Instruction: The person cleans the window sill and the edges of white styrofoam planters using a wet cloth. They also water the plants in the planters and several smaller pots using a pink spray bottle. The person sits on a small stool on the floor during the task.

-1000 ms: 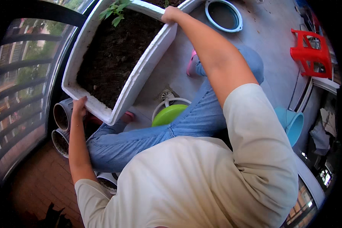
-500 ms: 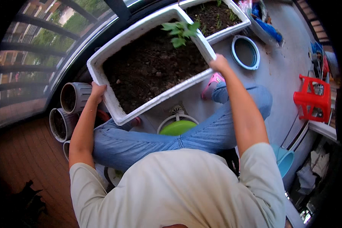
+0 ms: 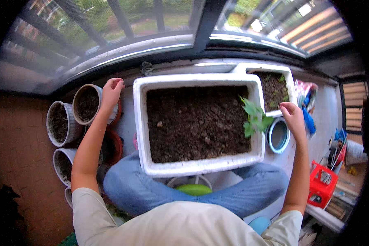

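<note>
A white foam planter box (image 3: 201,167) full of dark soil (image 3: 197,123) rests level in front of me, its near edge over my crossed legs. A young leafy green plant (image 3: 255,119) leans over its right wall. Beside the box's upper left corner, my left hand (image 3: 112,93) is off it, fingers loosely bent and holding nothing I can see. My right hand (image 3: 294,117) hovers right of the box, near a smaller white planter (image 3: 292,82) and above a round blue-rimmed basin (image 3: 283,145). Its fingers are loosely curled, with nothing visible in them.
Several round pots (image 3: 73,127) of soil crowd the left side. Under the box's near edge shows a bright green round thing (image 3: 194,189). A red plastic stool (image 3: 322,184) and a blue and pink plastic bag (image 3: 307,102) are at right. Windows (image 3: 151,39) run along the back.
Both hands have let go of the planter box. The box, tilted and gripped at two corners before, now sits level. The view has turned, showing more of the windows.
</note>
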The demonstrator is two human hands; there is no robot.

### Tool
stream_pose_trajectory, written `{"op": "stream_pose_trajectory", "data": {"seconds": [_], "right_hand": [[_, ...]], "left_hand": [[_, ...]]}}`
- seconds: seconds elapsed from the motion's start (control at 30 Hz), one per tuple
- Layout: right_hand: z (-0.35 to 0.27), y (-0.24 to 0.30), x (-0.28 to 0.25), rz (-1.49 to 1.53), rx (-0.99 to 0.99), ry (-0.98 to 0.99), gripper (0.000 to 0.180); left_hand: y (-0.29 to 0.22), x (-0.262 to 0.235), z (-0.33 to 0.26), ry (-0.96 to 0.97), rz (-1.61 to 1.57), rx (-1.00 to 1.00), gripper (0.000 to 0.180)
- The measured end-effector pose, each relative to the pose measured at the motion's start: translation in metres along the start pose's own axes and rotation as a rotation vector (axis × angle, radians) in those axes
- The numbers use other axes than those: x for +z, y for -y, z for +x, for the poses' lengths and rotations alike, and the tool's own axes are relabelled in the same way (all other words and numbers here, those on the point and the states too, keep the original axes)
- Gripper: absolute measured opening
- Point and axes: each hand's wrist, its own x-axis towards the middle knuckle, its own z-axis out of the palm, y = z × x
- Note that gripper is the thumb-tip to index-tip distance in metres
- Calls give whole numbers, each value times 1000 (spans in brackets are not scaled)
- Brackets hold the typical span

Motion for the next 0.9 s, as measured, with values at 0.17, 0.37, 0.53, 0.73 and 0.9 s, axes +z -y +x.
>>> {"op": "stream_pose_trajectory", "data": {"seconds": [0.17,0.37,0.53,0.73,0.9], "right_hand": [[61,131,74,-1,-335,301,17],[150,194,234,21,-1071,494,27],[186,230,360,-134,-1471,548,40],[194,250,430,-634,-1401,634,42],[202,216,442,-508,-1616,349,22]], "left_hand": [[44,25,49,84,245,255,15],[65,69,78,-46,37,178,18],[90,66,74,-71,-304,-46,17],[89,60,62,8,-355,-133,14],[96,60,57,82,-375,-154,14]]}}
